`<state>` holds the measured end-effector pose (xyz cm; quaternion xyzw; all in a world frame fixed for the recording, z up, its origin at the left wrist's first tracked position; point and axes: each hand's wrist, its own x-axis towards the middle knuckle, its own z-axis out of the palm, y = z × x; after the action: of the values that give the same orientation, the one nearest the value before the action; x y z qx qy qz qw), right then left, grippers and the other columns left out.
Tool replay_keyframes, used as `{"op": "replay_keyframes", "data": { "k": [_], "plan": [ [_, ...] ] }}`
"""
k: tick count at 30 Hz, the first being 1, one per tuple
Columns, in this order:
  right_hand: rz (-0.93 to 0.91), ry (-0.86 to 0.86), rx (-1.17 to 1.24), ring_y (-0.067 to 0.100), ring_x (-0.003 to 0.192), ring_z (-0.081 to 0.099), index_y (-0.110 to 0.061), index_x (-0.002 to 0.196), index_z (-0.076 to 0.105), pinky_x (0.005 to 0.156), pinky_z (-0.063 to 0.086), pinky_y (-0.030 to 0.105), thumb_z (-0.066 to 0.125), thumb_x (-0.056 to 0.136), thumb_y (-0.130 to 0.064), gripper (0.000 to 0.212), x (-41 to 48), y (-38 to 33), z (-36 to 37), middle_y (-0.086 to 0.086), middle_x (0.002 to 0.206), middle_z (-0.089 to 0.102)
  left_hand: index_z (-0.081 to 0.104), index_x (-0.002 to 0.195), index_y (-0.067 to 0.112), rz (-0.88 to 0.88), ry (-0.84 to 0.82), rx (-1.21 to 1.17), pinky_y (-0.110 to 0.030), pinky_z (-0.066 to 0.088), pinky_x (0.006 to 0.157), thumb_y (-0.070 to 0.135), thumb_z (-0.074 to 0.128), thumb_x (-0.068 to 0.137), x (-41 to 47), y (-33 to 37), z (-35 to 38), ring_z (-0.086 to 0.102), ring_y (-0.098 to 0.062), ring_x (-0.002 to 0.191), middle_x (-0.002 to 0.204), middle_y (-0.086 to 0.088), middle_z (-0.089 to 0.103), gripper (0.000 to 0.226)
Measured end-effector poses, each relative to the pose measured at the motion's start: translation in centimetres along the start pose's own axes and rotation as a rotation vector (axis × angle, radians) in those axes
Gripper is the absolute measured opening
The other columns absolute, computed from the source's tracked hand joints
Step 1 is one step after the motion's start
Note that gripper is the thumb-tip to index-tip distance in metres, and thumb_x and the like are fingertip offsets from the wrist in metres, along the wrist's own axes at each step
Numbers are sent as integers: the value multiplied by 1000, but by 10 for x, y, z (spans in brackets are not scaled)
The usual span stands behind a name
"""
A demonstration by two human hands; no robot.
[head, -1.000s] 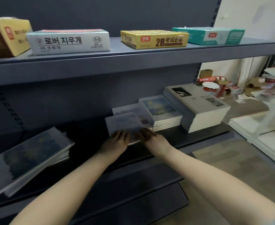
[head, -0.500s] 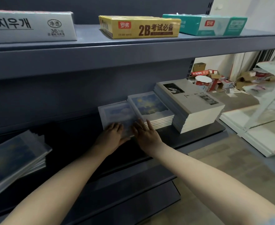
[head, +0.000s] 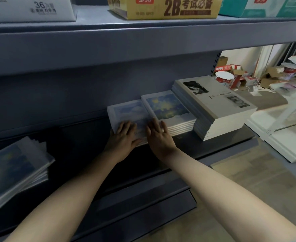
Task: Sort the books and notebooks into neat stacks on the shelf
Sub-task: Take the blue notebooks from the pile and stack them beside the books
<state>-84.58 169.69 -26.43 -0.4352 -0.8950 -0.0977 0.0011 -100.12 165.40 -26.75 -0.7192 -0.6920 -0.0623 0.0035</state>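
Both hands lie flat on the pale cloud-cover notebook stack point(head: 126, 111) on the lower shelf point(head: 218, 151): the left hand point(head: 124, 137) with fingers spread over its near left part, the right hand point(head: 158, 135) on its near right corner, fingertips just reaching the edge of the neighbouring starry-cover stack point(head: 168, 110). Neither hand is closed round anything; they are open, palms down, pressing rather than gripping. I'd say this is the squaring-up step, with the top notebook being nudged into line with those beneath it and snug against the stack to its right. That stack in turn sits against the tall grey book pile point(head: 213, 105) at the shelf's right end, so three stacks stand in a row. Off to the left, well apart, a loose slanted heap of notebooks point(head: 16, 165) lies untidy, its edges fanned. The next move, as I judge it, calls for a light push to flush the near edges, then lifting both hands away and reaching left for that heap, which needs gathering and aligning. Above, boxes point(head: 163, 7) sit on the upper shelf point(head: 143, 41), untouched.
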Motion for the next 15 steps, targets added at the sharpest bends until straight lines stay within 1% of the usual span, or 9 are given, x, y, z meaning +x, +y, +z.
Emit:
{"op": "replay_keyframes", "data": {
  "k": [2,3,4,5,6,7,10,12,15],
  "plan": [
    [32,25,-8,32,123,53,-1,111,66,98,43,47,27,76,-15,54,0,0,-1,15,116,65,25,148,13,-12,2,13,-54,28,107,60,23,92,1,-1,4,16,-28,144,155,-9,22,74],
    [35,20,11,33,133,41,2,124,56,106,34,48,24,80,-14,56,1,-2,-2,18,129,56,24,149,14,-12,11,12,-53,27,108,60,24,92,1,-2,6,14,-27,144,156,-8,20,73],
    [18,-17,29,33,141,24,4,136,40,113,19,48,20,85,-13,58,1,-2,-2,20,143,41,23,149,14,-14,11,20,-53,27,108,59,26,93,1,-3,8,14,-26,144,156,-8,19,72],
    [-5,-52,29,32,145,8,4,144,25,116,6,48,18,89,-14,57,0,-1,-3,19,152,25,23,149,14,-15,13,25,-53,27,108,57,28,94,1,-3,9,13,-26,144,156,-8,19,70],
    [-12,-53,35,31,146,-1,2,146,16,116,-1,48,20,94,-15,55,-1,1,-3,17,155,15,24,148,14,-19,11,26,-54,28,108,57,28,93,1,-3,9,14,-26,144,156,-8,21,70],
    [-17,-33,38,30,146,-5,1,147,12,115,-4,48,25,96,-15,55,-2,3,-3,16,156,10,26,148,13,-18,16,25,-55,29,107,59,25,92,2,-3,10,16,-27,144,155,-9,23,72],
    [-20,-21,52,29,146,-8,-1,148,9,115,-6,47,29,97,-17,58,-4,3,-4,13,157,5,31,146,11,-26,26,31,-55,31,105,61,16,85,2,-2,9,21,-28,142,153,-11,27,80],
    [-12,-28,69,28,146,-9,-2,148,7,115,-7,47,31,96,-17,59,-4,3,-6,12,158,5,38,142,9,-20,36,13,-57,36,101,63,14,84,1,-2,8,29,-31,139,149,-13,35,82],
    [-22,-56,87,27,146,-9,-3,149,7,115,-7,47,38,92,-17,66,-5,3,-8,11,158,4,49,134,6,-5,48,5,-59,44,92,60,20,84,2,-2,10,43,-35,131,140,-17,47,80]
  ]
}}
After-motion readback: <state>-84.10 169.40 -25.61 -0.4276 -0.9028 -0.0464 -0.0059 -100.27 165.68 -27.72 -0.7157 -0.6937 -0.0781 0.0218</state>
